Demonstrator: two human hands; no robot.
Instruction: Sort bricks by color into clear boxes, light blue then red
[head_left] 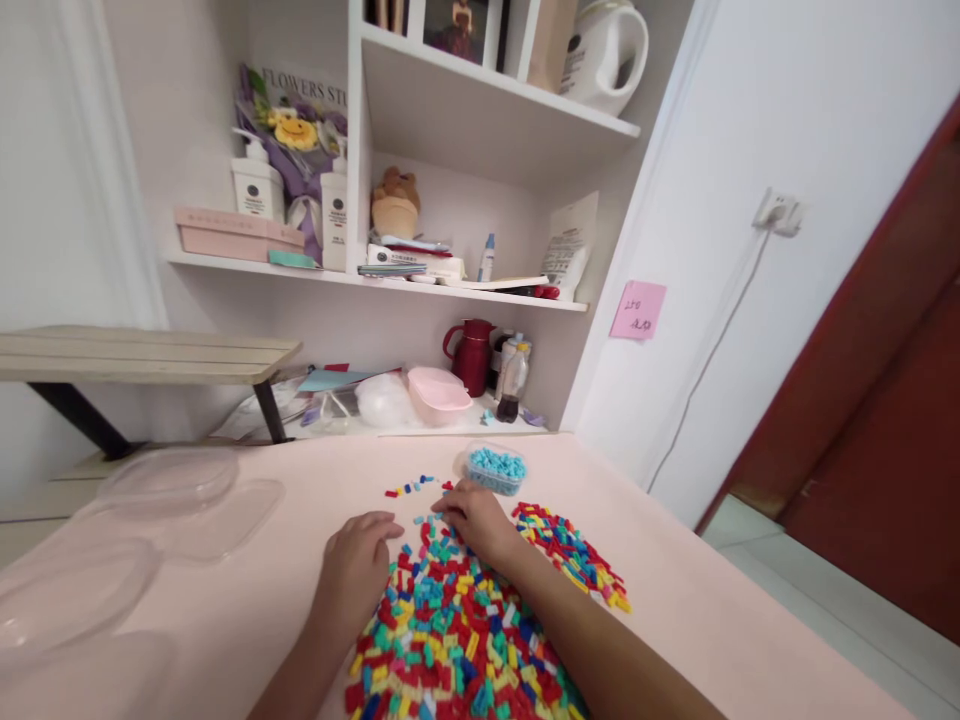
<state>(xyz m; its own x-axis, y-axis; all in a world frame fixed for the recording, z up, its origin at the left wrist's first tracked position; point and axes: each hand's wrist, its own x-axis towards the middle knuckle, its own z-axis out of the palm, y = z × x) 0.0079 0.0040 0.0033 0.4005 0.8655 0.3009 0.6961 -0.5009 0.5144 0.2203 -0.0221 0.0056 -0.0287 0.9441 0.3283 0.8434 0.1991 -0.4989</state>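
Observation:
Small toy building bricks point(450, 630) in many colours lie in a large loose heap on the pink tabletop point(292, 520). My left hand point(360, 560) rests at the heap's left edge, fingers loosely bent and thumb apart, with nothing visible in it. At the heap's far end, my right hand point(480, 520) reaches down with fingers bent together over a few bricks; what is between its fingertips is hidden. Just beyond that hand stands a clear plastic tub point(496, 490) holding light-blue bricks point(496, 461). A second pile of mixed bricks point(570, 550) spreads right of my right forearm.
Clear plastic containers and lids point(172, 475) lie on the left of the table. A short row of bricks point(409, 488) sits near the back. Behind stand a pink lidded bowl point(440, 390), a dark red jug point(472, 355) and bottles point(514, 380). A wooden stand point(142, 355) is at left.

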